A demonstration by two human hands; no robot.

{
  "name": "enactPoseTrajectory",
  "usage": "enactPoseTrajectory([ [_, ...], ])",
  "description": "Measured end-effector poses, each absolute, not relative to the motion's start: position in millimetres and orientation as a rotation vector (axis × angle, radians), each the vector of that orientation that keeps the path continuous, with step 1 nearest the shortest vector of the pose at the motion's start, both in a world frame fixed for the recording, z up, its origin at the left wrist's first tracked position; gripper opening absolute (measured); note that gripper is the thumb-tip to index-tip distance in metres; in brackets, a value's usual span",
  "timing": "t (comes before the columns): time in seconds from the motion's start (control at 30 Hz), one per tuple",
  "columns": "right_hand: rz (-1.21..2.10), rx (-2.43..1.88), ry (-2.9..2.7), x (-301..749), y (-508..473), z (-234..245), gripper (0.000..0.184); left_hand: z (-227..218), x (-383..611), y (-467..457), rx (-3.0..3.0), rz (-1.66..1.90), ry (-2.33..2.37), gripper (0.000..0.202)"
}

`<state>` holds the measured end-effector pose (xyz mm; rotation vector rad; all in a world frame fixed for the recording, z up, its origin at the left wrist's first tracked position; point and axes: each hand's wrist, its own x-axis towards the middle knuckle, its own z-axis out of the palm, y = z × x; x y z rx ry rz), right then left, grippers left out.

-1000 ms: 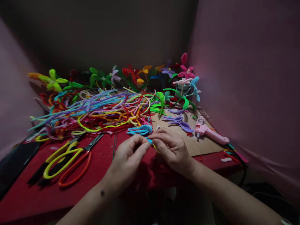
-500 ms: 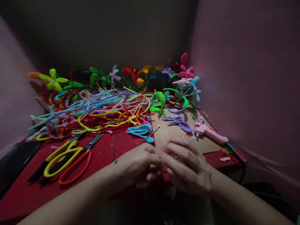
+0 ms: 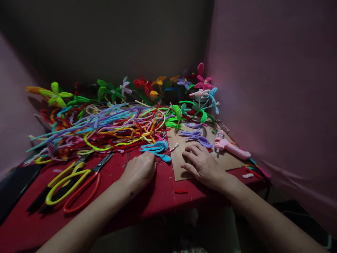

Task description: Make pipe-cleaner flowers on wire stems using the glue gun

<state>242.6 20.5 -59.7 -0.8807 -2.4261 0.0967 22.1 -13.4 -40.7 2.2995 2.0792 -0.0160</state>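
Note:
My left hand (image 3: 140, 169) is curled closed on the red cloth, just in front of blue pipe-cleaner loops (image 3: 158, 146). Its fingertips are turned away, so what they hold, if anything, is hidden. A thin stem (image 3: 168, 152) with a pale tip runs from beside that hand onto the board. Palm down, my right hand (image 3: 202, 166) rests on the thin brown board (image 3: 179, 165), its fingers apart and nothing visible in them. Purple pipe-cleaner petals (image 3: 201, 140) lie right beyond its fingers. A pink glue gun (image 3: 231, 147) is to its right.
A tangled heap of coloured pipe cleaners (image 3: 105, 126) covers the back left. Pipe-cleaner flowers (image 3: 204, 83) stand along the back. Scissors with red-and-yellow handles (image 3: 81, 189) lie at left, by yellow-and-black pliers (image 3: 63, 174). A red scrap (image 3: 181, 191) is near the front edge.
My hands were together over the table's front edge. They have separated and reached forward, the left to beside the blue loops, the right onto the board. The view has shifted slightly.

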Motion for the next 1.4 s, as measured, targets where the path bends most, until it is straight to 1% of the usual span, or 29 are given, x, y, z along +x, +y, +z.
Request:
enactPoseTrajectory([
  [0.1, 0.220, -0.855, -2.252, 245, 19, -55, 0.018, -38, 20, -16, 2.326, 0.059, 2.102, 0.019],
  [0.17, 0.400, -0.892, -2.057, 243, 19, -50, 0.018, -33, 20, -22, 2.388, 0.211, 2.085, 0.017],
  [0.2, 0.549, -0.924, -1.948, 241, 19, -47, 0.018, -31, 21, -26, 2.424, 0.299, 2.068, 0.016],
  [0.27, 0.969, -0.967, -1.714, 233, 19, -43, 0.018, -27, 26, -34, 2.486, 0.453, 2.031, 0.017],
  [0.33, 1.388, -0.915, -1.425, 223, 19, -42, 0.023, -25, 32, -40, 2.541, 0.548, 1.980, 0.019],
  [0.4, 1.578, -0.821, -1.190, 212, 19, -45, 0.025, -25, 38, -45, 2.588, 0.598, 1.935, 0.020],
  [0.53, 1.491, -0.772, -1.096, 200, 13, -47, 0.015, -28, 42, -49, 2.598, 0.697, 1.846, 0.016],
  [0.63, 1.445, -0.766, -1.098, 197, 7, -43, 0.014, -30, 41, -48, 2.550, 0.850, 1.732, 0.010],
  [0.7, 1.453, -0.769, -1.082, 196, 3, -39, 0.016, -29, 40, -47, 2.441, 1.012, 1.622, 0.010],
  [0.77, 1.459, -0.760, -1.072, 195, 1, -37, 0.014, -27, 41, -48, 2.204, 1.104, 1.554, 0.011],
  [0.83, 1.462, -0.731, -1.079, 194, -1, -37, 0.011, -23, 42, -50, 1.875, 1.078, 1.535, 0.012],
  [0.93, 1.492, -0.657, -1.079, 192, -1, -41, 0.008, -17, 43, -53, 1.404, 0.933, 1.451, 0.018],
  [1.03, 1.562, -0.598, -1.077, 191, 1, -43, 0.008, -18, 40, -53, 1.120, 0.834, 1.264, 0.021],
  [1.2, 1.731, -0.539, -1.145, 190, 3, -40, 0.012, -29, 35, -53, 0.858, 0.775, 0.942, 0.019],
  [1.3, 1.773, -0.557, -1.206, 189, 5, -37, 0.015, -35, 35, -55, 0.844, 0.789, 0.894, 0.020],
  [1.4, 1.752, -0.577, -1.299, 186, 7, -31, 0.017, -33, 35, -54, 0.899, 0.848, 0.943, 0.022],
])
